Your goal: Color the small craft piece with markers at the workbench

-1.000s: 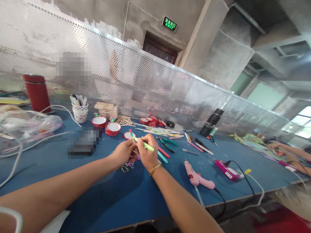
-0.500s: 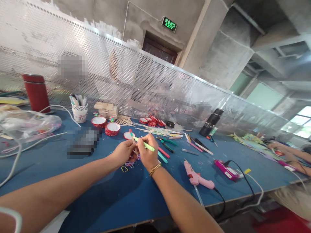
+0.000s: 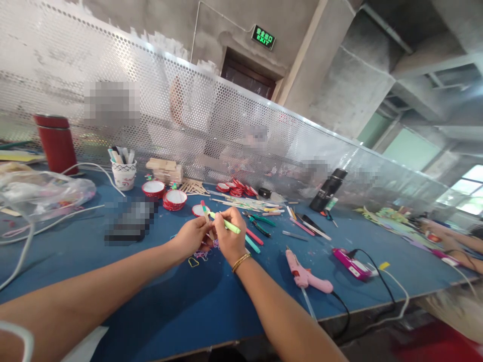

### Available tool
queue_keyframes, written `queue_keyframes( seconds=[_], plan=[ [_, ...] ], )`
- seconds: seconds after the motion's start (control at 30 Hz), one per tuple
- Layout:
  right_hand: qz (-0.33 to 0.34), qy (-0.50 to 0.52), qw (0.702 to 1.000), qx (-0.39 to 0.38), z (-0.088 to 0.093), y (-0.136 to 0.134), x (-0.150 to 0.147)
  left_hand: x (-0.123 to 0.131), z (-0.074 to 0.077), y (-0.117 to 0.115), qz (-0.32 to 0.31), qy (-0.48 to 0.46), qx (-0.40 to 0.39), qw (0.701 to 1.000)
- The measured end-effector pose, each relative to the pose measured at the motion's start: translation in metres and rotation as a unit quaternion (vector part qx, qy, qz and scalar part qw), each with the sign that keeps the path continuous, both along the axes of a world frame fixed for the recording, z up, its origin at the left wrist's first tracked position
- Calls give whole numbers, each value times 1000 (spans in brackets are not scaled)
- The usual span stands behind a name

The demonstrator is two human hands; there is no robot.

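My left hand [image 3: 193, 237] pinches a flat wooden craft stick [image 3: 205, 211], tilted upward, its far end coloured red and green. In my right hand [image 3: 231, 236] is a light-green marker [image 3: 229, 225], its tip at the stick. Below my fingers lie small purple bands [image 3: 204, 255] and a yellow one [image 3: 193, 262]. Just behind the stick sits a red-rimmed white round dish [image 3: 196, 210], partly hidden. A red marker [image 3: 254, 237] and a turquoise marker [image 3: 252, 244] rest beside my right hand.
Green-handled pliers [image 3: 260, 224] and a pink glue gun [image 3: 305, 274] with a cord lie to the right. Behind are red-rimmed dishes [image 3: 174, 199], wooden sticks [image 3: 193, 187] and a pen cup [image 3: 124, 173]. A phone [image 3: 132, 221] lies left; another person's hands [image 3: 433, 234] are far right.
The marker tip has shifted very slightly at the stick. Both hands otherwise keep their place and hold.
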State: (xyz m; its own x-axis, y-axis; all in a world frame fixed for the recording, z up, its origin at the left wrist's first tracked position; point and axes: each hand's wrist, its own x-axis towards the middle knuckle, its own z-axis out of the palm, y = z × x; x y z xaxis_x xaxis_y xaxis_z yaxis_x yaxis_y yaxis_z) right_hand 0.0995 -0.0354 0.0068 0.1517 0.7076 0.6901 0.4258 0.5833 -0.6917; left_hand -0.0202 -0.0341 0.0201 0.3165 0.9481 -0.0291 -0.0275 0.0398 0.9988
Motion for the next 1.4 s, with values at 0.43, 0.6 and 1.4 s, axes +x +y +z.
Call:
queue_keyframes(
  seconds=[0.43,0.6,1.4],
  plan=[
    [-3,7,1000,0,0,0,-1,0,-2,2,-4,-1,0,1000],
    [-12,-15,1000,8,1,-1,-1,-1,-2,2,-7,6,2,1000],
    [4,16,1000,-2,2,-1,-2,0,-1,1,-7,-1,2,1000]
  ],
)
